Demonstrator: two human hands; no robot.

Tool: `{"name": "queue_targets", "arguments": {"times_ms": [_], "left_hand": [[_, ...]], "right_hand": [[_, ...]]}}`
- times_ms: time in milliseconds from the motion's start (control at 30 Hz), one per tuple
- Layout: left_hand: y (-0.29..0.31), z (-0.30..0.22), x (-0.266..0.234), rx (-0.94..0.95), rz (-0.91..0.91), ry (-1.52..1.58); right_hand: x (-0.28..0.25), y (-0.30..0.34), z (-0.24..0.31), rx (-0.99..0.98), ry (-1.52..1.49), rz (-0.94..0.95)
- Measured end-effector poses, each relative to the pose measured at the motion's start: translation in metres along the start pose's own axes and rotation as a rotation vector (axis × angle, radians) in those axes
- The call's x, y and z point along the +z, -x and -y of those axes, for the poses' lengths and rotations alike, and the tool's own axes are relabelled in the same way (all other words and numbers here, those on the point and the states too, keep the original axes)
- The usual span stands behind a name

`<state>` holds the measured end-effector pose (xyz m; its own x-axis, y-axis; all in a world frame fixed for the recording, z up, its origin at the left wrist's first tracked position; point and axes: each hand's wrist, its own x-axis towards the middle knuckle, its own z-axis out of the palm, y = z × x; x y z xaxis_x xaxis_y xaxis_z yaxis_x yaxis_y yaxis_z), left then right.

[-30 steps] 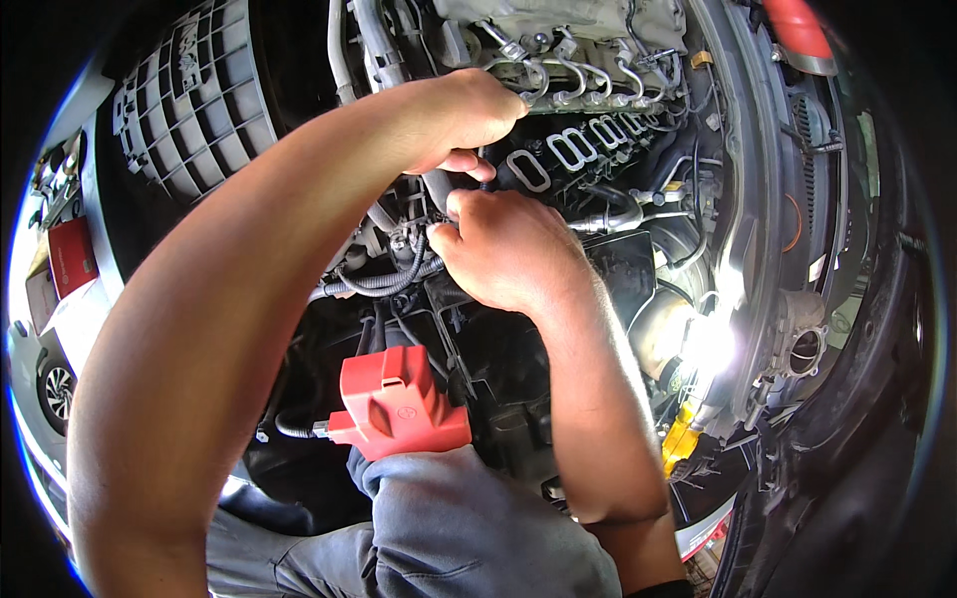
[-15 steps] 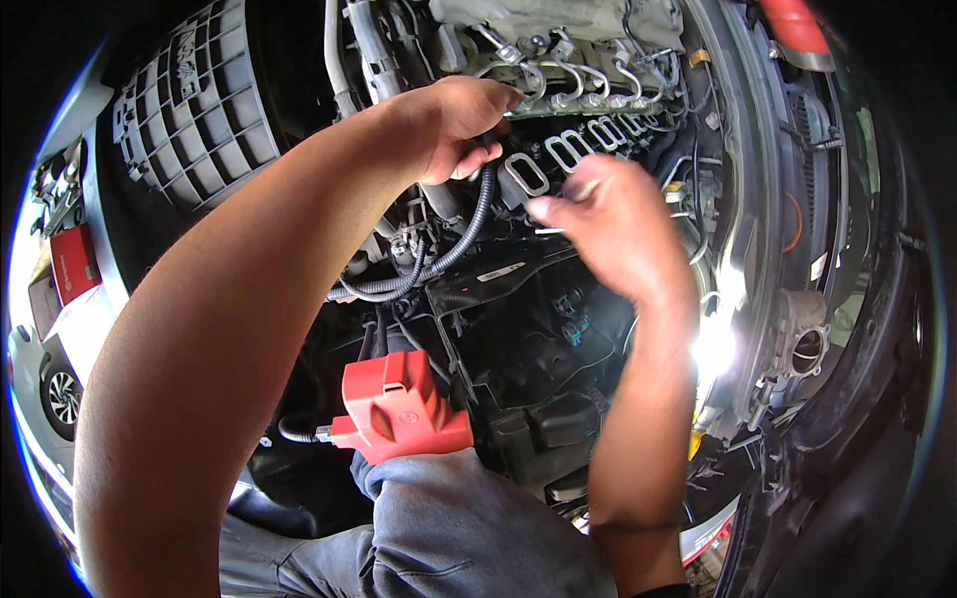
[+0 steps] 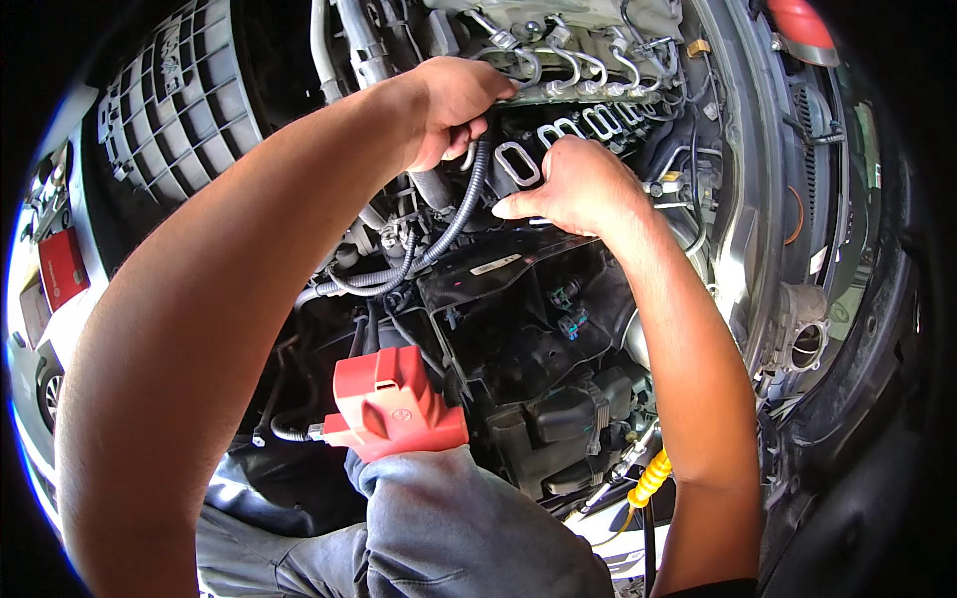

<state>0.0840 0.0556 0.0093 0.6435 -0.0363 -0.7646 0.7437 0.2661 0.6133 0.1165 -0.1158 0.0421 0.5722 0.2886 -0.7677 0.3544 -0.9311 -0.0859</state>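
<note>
I am leaning over an engine bay. My left hand (image 3: 459, 108) reaches to the engine beside a metal rail with bent fuel pipes (image 3: 578, 70). Its fingers are curled, and whatever they hold is hidden. My right hand (image 3: 583, 184) is over a row of oval ports with pale rims (image 3: 517, 163). The thumb points left, just below the nearest oval; the other fingers are hidden behind the hand. A thin pale edge (image 3: 538, 220) shows under the thumb, too small to name. A ribbed grey hose (image 3: 469, 204) curves below my left hand.
A red plastic cover (image 3: 399, 404) lies low, against my clothing. A grey ribbed housing (image 3: 184, 100) stands at far left. A round metal throttle body (image 3: 805, 339) lies at right. A yellow coiled cable (image 3: 650, 478) hangs by my right forearm. A red box (image 3: 63, 267) is beyond.
My right hand has moved slightly left and up, toward the oval ports, and its forearm has swung right, uncovering the yellow cable. My left hand stays at nearly the same spot. The view has shifted slightly.
</note>
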Motion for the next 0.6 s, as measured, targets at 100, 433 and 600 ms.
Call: {"name": "queue_targets", "arguments": {"times_ms": [100, 433, 600], "left_hand": [[0.004, -0.001, -0.001, -0.013, 0.018, 0.006], [0.007, -0.005, 0.004, -0.018, 0.06, -0.065], [0.01, -0.001, 0.003, 0.042, -0.006, -0.124]], "right_hand": [[0.003, -0.005, -0.013, -0.083, -0.289, 0.099], [-0.003, -0.002, -0.013, -0.008, -0.049, 0.108], [-0.008, 0.007, 0.004, 0.027, 0.1, 0.042]]}}
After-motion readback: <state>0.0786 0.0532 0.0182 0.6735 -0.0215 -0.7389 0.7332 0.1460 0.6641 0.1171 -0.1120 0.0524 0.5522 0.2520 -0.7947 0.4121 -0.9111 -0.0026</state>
